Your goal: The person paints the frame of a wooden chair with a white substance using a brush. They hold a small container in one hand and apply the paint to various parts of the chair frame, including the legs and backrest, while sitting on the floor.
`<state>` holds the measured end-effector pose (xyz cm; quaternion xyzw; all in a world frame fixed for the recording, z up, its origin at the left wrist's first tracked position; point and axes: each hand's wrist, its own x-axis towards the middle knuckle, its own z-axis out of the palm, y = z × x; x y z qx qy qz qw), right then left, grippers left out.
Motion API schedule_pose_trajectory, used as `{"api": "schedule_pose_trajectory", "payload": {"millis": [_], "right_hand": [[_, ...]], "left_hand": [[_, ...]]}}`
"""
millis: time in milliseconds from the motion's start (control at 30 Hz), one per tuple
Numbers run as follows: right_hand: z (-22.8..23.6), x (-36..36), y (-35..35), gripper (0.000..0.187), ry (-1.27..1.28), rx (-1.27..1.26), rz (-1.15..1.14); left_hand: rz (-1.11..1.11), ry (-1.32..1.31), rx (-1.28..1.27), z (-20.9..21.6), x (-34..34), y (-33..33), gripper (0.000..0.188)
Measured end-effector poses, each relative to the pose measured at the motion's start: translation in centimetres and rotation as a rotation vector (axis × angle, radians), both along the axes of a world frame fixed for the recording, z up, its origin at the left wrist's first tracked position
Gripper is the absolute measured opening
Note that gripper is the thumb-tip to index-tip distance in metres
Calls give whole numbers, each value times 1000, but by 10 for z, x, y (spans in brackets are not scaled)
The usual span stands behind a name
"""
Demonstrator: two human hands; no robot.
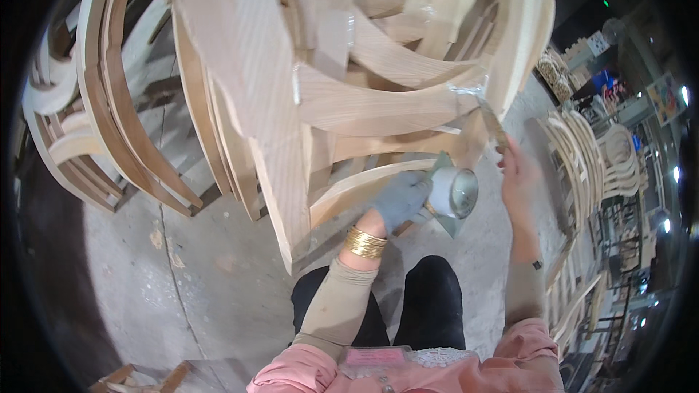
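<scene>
My left hand (403, 200), in a grey glove, grips a small whitish jar (453, 193) with a rounded, glassy-looking end turned to the right. A green sheet (447, 227) with pointed corners sticks out above and below the jar; I cannot tell how it is fixed. My right hand (518, 172), bare and slightly blurred, pinches a slim tan stick-like tool (493, 125). Its far end meets the joint at the right of a curved rail (386, 109) on a pale wooden chair frame (273, 196). Shiny, wet-looking marks show around that joint.
More curved wooden frames (138, 131) stand close on the left. Stacked chair parts (582, 153) line the right side, with racks beyond. Wooden pieces (138, 378) lie at the lower left. The floor (218, 276) is stained concrete.
</scene>
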<state>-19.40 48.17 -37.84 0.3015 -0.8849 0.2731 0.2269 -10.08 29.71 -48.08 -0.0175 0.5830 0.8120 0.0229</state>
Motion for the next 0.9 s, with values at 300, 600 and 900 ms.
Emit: {"api": "schedule_pose_trajectory", "payload": {"millis": [300, 600, 900], "right_hand": [[122, 21, -72, 39, 356, 863, 42], [142, 11, -123, 34, 517, 1125, 94], [158, 19, -126, 27, 306, 1106, 75]], "left_hand": [[-172, -43, 196, 16, -7, -6, 29], [-60, 190, -43, -13, -17, -4, 32], [-111, 171, 23, -34, -26, 6, 30]]}}
